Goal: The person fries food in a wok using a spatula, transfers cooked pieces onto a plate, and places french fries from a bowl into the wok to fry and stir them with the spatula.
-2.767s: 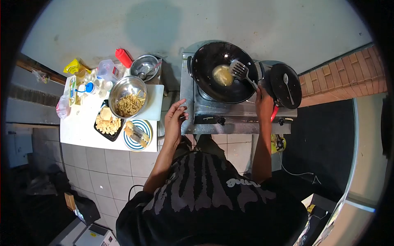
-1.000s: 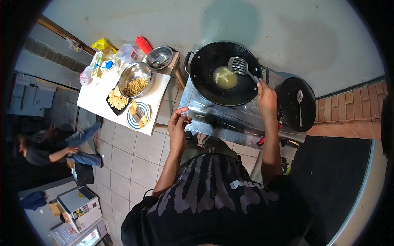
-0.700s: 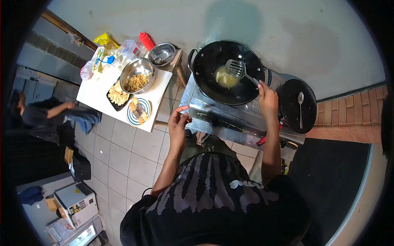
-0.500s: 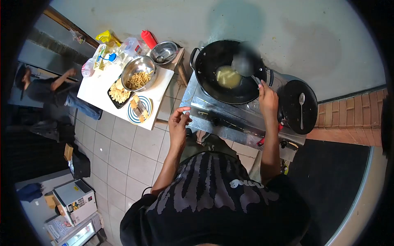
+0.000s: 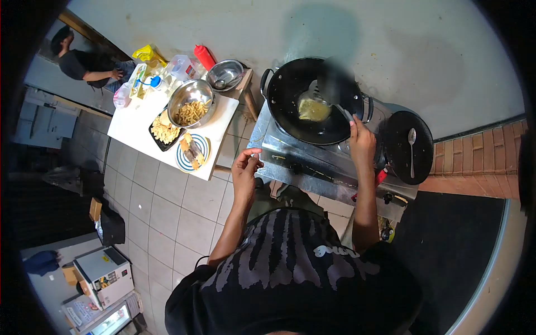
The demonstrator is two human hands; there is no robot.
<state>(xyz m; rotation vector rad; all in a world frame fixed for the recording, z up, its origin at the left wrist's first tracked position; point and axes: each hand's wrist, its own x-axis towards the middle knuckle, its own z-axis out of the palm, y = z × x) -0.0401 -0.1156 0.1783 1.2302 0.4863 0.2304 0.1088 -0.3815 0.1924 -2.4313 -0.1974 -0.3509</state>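
Note:
My right hand (image 5: 362, 138) is closed around the handle of a slotted spatula (image 5: 342, 111), whose head is partly blurred over the black wok (image 5: 290, 124). Yellowish liquid (image 5: 314, 110) lies in the bottom of the wok, which stands on a metal stove (image 5: 329, 166). Near the stove's left front edge, my left hand (image 5: 245, 166) hovers with its fingers curled and the fingertips close together; whether anything small is between them cannot be made out. To the right of the wok, a spoon (image 5: 412, 151) rests on a black pan (image 5: 400, 153).
On the white table (image 5: 129, 132) at left are a steel bowl of cut strips (image 5: 191, 104), a black tray of pale pieces (image 5: 164, 131), a striped plate (image 5: 182, 159) with food, a red bottle (image 5: 204, 56) and a second bowl (image 5: 224, 75). Another person (image 5: 84, 64) is at upper left.
The spatula has moved over the liquid and its head is now blurred. The liquid has shifted shape. The other person has moved toward the upper left. The view has turned since the earliest frame.

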